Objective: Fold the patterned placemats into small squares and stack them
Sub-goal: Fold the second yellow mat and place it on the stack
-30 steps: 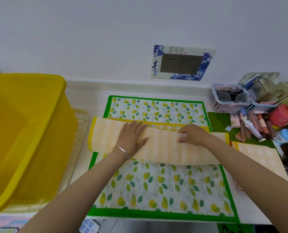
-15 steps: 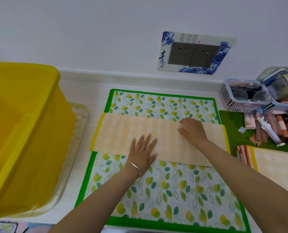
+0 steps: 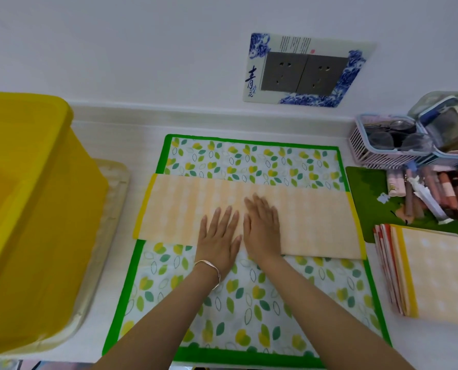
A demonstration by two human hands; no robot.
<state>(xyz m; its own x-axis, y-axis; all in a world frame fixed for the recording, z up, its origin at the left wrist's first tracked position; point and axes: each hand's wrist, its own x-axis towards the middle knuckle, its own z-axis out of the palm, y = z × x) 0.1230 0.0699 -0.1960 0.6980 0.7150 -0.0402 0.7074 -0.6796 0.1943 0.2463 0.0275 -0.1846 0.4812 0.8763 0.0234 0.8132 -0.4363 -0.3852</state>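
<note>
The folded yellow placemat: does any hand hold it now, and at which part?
Nothing is held. The left hand and right hand lie flat and open, side by side, on the middle of the folded yellow placemat, pressing it down.

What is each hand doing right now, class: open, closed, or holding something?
Left hand: open, flat on the folded yellow placemat, gripping nothing.
Right hand: open, flat on the same placemat, gripping nothing.
</note>
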